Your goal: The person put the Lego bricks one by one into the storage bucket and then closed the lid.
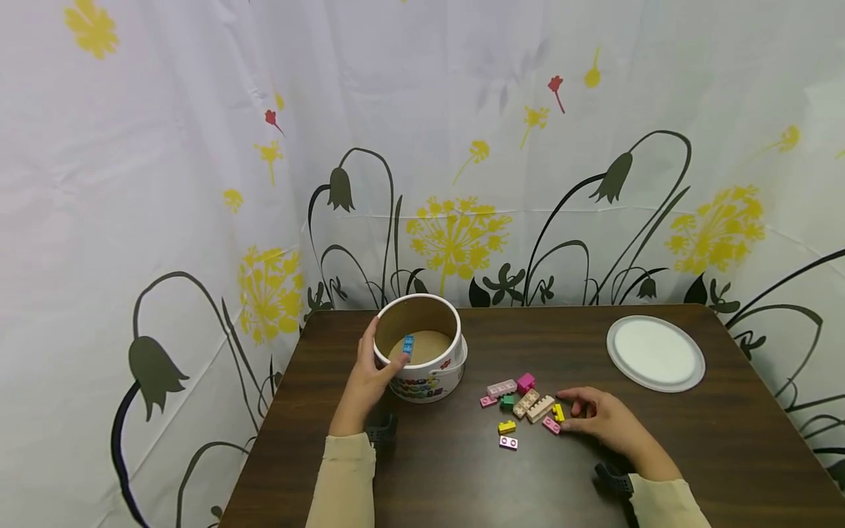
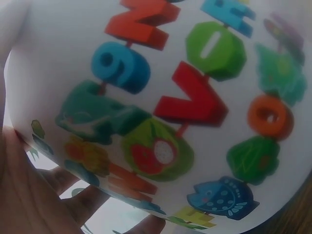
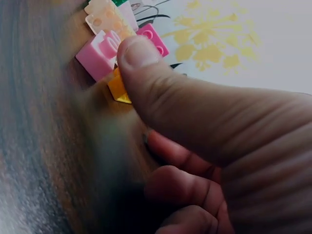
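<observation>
- the left hand [image 1: 371, 374] grips the white cylindrical tub with printed sides [image 1: 422, 390] at its near left rim, thumb over the edge and fingers spread round the outer wall.
- the tub stands on the dark brown wood-grain bench [image 1: 455, 477], toward its far left part; coloured letters, fruit and a blue fish show on its side in the left wrist view.
- a small blue plastic brick [image 1: 408, 343] shows within the tub's opening, by the left thumb tip; whether they touch i cannot tell.
- the right hand [image 1: 604, 422] is partly open, low over the bench, thumb and forefinger apart and the other fingers bent; no brick shows in its grasp.
- a small yellow plastic brick [image 1: 558, 413] lies just beside its fingertips; contact is unclear.
- left of that brick lie two beige studded bricks [image 1: 540, 409], side by side, and a small pink two-stud brick [image 1: 551, 425] lies just below it.
- beyond them sit a dark green brick [image 1: 507, 402], a long pale pink brick [image 1: 502, 389] and a bright magenta brick [image 1: 526, 383].
- a flat white round disc [image 1: 656, 353] rests at the far right of the bench.
</observation>
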`<state>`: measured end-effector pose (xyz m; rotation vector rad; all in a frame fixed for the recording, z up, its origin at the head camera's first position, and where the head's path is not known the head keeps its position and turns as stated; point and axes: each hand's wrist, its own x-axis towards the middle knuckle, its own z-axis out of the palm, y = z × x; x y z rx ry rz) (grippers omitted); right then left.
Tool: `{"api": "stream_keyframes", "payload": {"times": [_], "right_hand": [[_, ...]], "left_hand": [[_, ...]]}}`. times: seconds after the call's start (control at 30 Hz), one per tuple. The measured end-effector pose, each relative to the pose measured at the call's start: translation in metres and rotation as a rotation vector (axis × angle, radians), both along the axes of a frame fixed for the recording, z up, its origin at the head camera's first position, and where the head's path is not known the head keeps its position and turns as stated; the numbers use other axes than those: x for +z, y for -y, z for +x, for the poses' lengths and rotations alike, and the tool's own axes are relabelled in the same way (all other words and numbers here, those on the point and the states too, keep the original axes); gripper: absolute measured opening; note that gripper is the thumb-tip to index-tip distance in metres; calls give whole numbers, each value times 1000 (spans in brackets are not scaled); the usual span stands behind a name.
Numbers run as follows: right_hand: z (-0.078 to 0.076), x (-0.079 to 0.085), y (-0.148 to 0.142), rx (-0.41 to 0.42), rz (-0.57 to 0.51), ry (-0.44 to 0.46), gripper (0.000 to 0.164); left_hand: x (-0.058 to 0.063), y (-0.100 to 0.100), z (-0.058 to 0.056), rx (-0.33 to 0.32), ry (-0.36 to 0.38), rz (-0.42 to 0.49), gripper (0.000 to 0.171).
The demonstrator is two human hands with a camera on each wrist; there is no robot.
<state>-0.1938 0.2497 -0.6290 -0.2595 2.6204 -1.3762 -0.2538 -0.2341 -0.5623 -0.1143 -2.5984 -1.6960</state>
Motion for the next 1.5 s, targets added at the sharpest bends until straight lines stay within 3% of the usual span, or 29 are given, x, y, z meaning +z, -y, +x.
{"api": "stream_keyframes", "payload": {"times": [0.27, 0.63, 0.77, 1.0, 1.27, 1.5], "right_hand": [[-2, -4, 0, 4, 50, -32, 38], [0, -2, 5, 28, 82, -109, 33], [0, -4, -1, 22, 6, -62, 32], [-1, -7, -10, -67, -200, 97, 40], [1, -4, -10, -121, -305, 109, 43], [1, -7, -8, -160, -310, 96, 40]], "left_hand": [[-2, 0, 0, 4, 2, 1, 99], [-2, -1, 0, 2, -12, 13, 99], [0, -2, 0, 0, -17, 11, 100], [1, -2, 1, 1, -17, 0, 102], [0, 0, 1, 12, -13, 3, 101], [-1, -1, -1, 9, -4, -4, 101]]}}
